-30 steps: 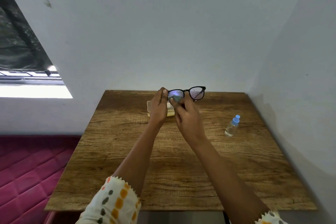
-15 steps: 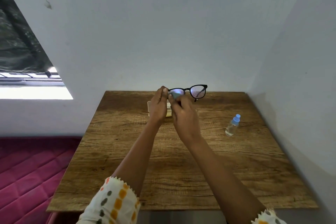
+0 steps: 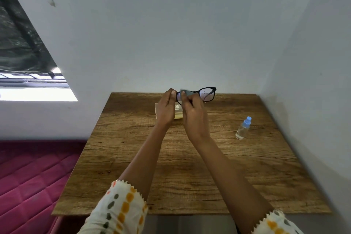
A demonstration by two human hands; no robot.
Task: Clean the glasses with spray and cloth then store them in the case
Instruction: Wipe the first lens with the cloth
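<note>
The left hand (image 3: 165, 108) pinches the left end of the black-framed glasses (image 3: 206, 94), raised above the far edge of the wooden table (image 3: 190, 167). The right hand (image 3: 193, 115) presses a grey cloth (image 3: 185, 92) against the left lens. Droplets mark the right lens. A beige case (image 3: 177, 113) lies on the table beneath the hands. The spray bottle (image 3: 243, 128), blue-capped, stands at 3 o'clock, well apart.

Wooden table (image 3: 190, 176), white wall (image 3: 171, 34), pink quilted mattress (image 3: 34, 173), window (image 3: 22, 59)
</note>
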